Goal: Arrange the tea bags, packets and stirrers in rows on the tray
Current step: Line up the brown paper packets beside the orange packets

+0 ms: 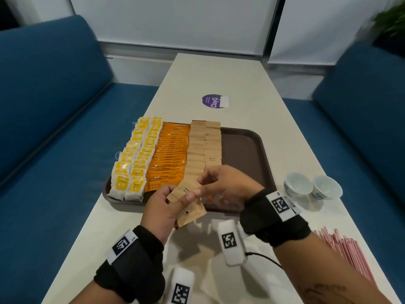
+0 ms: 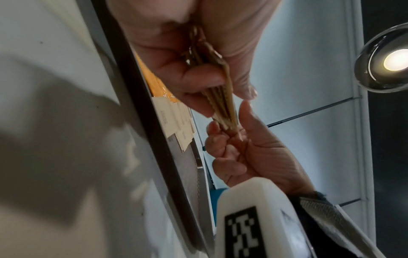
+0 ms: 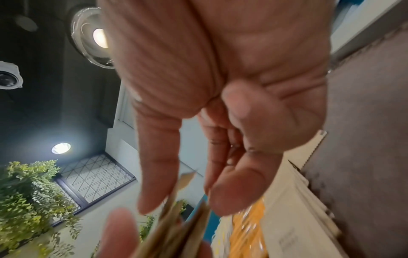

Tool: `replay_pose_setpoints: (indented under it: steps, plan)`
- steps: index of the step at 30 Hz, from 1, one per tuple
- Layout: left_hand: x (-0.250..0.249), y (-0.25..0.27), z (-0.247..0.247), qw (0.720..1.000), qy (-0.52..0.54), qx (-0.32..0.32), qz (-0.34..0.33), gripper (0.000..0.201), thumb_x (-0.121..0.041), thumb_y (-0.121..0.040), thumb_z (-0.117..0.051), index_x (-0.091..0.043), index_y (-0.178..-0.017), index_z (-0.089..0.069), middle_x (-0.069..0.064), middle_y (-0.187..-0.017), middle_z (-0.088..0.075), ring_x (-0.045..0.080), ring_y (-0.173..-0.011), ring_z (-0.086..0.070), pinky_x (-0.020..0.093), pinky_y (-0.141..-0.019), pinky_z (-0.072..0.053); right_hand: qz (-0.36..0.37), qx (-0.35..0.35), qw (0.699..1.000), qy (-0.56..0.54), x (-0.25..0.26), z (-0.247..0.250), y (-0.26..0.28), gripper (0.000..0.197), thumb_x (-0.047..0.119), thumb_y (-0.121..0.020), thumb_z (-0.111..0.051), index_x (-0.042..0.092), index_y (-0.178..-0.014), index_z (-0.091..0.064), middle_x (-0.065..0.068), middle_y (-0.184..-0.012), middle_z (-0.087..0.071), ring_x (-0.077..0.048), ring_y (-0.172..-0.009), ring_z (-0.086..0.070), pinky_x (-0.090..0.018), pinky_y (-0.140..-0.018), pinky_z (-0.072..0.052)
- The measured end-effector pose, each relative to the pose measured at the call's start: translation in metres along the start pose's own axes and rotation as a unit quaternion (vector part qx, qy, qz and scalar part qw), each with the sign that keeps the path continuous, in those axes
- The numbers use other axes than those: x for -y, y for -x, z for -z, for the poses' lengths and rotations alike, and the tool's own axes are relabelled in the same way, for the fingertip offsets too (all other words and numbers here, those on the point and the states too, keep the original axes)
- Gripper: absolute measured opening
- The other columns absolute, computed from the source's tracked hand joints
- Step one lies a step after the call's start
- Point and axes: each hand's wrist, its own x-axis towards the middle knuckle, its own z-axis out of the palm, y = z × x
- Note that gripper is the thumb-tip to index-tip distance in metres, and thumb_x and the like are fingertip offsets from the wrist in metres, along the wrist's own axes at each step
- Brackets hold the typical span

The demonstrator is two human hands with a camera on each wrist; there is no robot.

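Head view: brown sugar packets (image 1: pixel 186 201) (fanned) pinched between both hands' fingers (image 1: pixel 189 197).

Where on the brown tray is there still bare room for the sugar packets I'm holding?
Free: the brown tray's right part, between the tan brown-sugar packet rows and its right rim. Crowded: the left, with yellow tea bags and orange coffee sachets edge to edge.

Table (image 1: pixel 219 80): long, cream, between the benches.
Benches (image 1: pixel 43 95): blue upholstered, both sides.
Far wall: white roller blinds (image 1: pixel 175 18).
Ceiling: dark, round lamps (image 3: pixel 100 37) lit.
Corner: green foliage (image 3: pixel 28 192).
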Motion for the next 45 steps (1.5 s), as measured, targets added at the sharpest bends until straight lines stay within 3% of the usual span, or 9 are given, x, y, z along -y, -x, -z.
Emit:
replay_pose_setpoints:
  steps: [5,9,12,15,19,24,32,39,45]
  plan:
    - [0.005,0.005,0.000,0.999,0.034,0.024,0.008,0.027,0.006,-0.074,-0.067,-0.011,-0.091,-0.056,0.006,-0.081,-0.064,0.018,-0.070,-0.059,0.015,-0.042,-0.045,0.005,-0.023,0.993,-0.113,-0.013,-0.010,0.004,0.022,-0.001,-0.077,-0.072,0.012,-0.084,-0.055,-0.010,-0.085,-0.064,-0.028,-0.075,-0.063,-0.027,-0.061,-0.050]
    - [0.008,0.006,0.003,0.997,0.043,0.054,0.019,0.039,0.012,-0.075,-0.064,-0.014,-0.104,-0.060,0.009,-0.097,-0.068,0.019,-0.083,-0.062,0.017,-0.050,-0.049,0.007,-0.036,0.983,-0.178,-0.023,-0.009,0.002,0.021,0.001,-0.073,-0.076,0.012,-0.077,-0.058,-0.021,-0.099,-0.063,-0.056,-0.109,-0.052,-0.054,-0.086,-0.039]
    - [0.009,0.004,0.005,0.998,0.036,0.054,0.018,0.039,0.009,-0.077,-0.065,-0.018,-0.105,-0.061,0.006,-0.102,-0.068,0.021,-0.088,-0.063,0.021,-0.053,-0.049,0.013,-0.028,0.972,-0.232,-0.026,-0.002,0.001,0.018,0.006,-0.069,-0.078,0.015,-0.069,-0.062,-0.015,-0.089,-0.065,-0.039,-0.091,-0.057,-0.045,-0.077,-0.042]
    - [0.008,0.002,0.006,0.998,0.034,0.046,0.019,0.034,0.008,-0.078,-0.065,-0.018,-0.099,-0.062,0.004,-0.101,-0.065,0.020,-0.084,-0.060,0.021,-0.045,-0.047,0.018,-0.080,0.963,-0.258,-0.019,0.011,-0.001,0.016,0.006,-0.085,-0.063,0.015,-0.075,-0.055,-0.007,-0.081,-0.066,-0.014,-0.065,-0.058,-0.019,-0.044,-0.039]
    - [0.008,-0.003,0.008,0.999,0.018,0.025,0.022,0.031,0.003,-0.079,-0.066,-0.021,-0.097,-0.063,-0.003,-0.108,-0.061,0.021,-0.091,-0.058,0.021,-0.048,-0.048,0.030,-0.166,0.972,-0.165,-0.009,0.046,-0.018,0.013,0.013,-0.092,-0.058,0.016,-0.084,-0.049,-0.005,-0.079,-0.068,-0.008,-0.049,-0.056,-0.017,-0.033,-0.030]
    - [0.010,-0.007,0.010,0.999,0.010,0.008,0.035,0.028,0.000,-0.080,-0.066,-0.021,-0.098,-0.061,-0.004,-0.108,-0.058,0.023,-0.091,-0.059,0.021,-0.049,-0.048,-0.045,-0.209,0.976,0.036,-0.005,0.075,-0.047,0.008,0.013,-0.091,-0.061,0.015,-0.091,-0.053,-0.005,-0.080,-0.066,-0.009,-0.049,-0.053,-0.018,-0.036,-0.039]
    - [0.017,-0.013,0.014,0.998,0.016,-0.003,0.055,0.028,-0.001,-0.079,-0.067,-0.021,-0.097,-0.062,0.003,-0.111,-0.059,0.022,-0.088,-0.059,0.021,-0.048,-0.047,-0.122,-0.117,0.983,0.073,-0.010,0.067,-0.096,0.014,0.005,-0.085,-0.066,0.013,-0.087,-0.056,-0.011,-0.098,-0.068,-0.013,-0.058,-0.059,-0.021,-0.054,-0.049]
    - [0.022,-0.015,0.019,0.998,0.026,-0.016,0.059,0.030,-0.001,-0.078,-0.068,-0.022,-0.098,-0.063,0.009,-0.116,-0.059,0.025,-0.088,-0.058,0.020,-0.045,-0.045,-0.199,-0.090,0.954,0.207,-0.002,0.061,-0.117,0.030,0.022,-0.090,-0.063,0.007,-0.115,-0.055,-0.008,-0.111,-0.069,-0.021,-0.103,-0.065,-0.040,-0.102,-0.045]
    - [0.020,-0.014,0.015,0.998,0.027,-0.017,0.061,0.030,0.000,-0.077,-0.069,-0.022,-0.096,-0.062,0.010,-0.118,-0.058,0.027,-0.092,-0.059,0.020,-0.045,-0.045,-0.229,-0.105,0.949,0.192,0.001,0.062,-0.116,0.027,0.025,-0.089,-0.064,0.008,-0.108,-0.053,0.001,-0.078,-0.063,-0.012,-0.079,-0.059,-0.034,-0.100,-0.046]
